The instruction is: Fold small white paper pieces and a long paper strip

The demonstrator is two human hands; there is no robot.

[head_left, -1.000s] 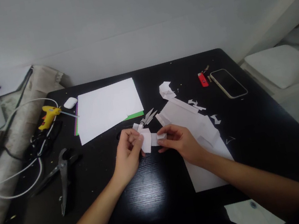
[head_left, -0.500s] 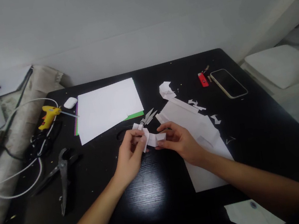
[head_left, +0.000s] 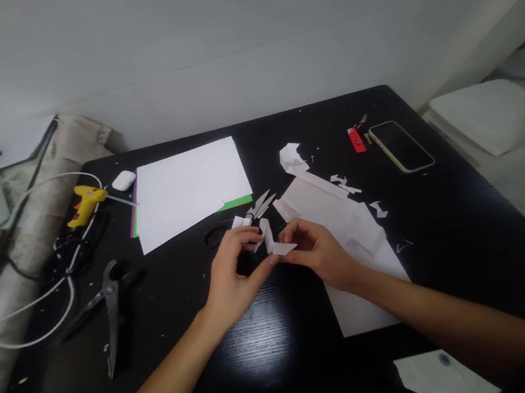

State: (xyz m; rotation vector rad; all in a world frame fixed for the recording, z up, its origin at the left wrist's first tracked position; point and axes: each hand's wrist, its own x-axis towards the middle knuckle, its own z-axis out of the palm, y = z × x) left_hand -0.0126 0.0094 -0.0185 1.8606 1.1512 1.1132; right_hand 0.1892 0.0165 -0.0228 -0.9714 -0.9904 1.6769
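Both my hands meet over the middle of the black table [head_left: 454,244]. My left hand [head_left: 234,279] and my right hand [head_left: 321,254] each pinch a small folded white paper piece [head_left: 273,242], which is bent between the fingertips. Just behind the piece lie scissors [head_left: 255,211] with their blades pointing right. A larger cut white sheet [head_left: 349,228] lies under and beside my right wrist.
A stack of white and coloured paper [head_left: 190,189] sits at the back, with a yellow glue gun [head_left: 84,204], an earbud case [head_left: 124,179], cables and pliers [head_left: 109,305] to the left. A red lighter [head_left: 355,139], a phone [head_left: 400,145] and paper scraps [head_left: 344,183] lie to the right.
The paper piece has been folded narrower; it was a flat wide shape and now stands bent between my fingertips. My left fingers have moved from its top edge to its lower fold.
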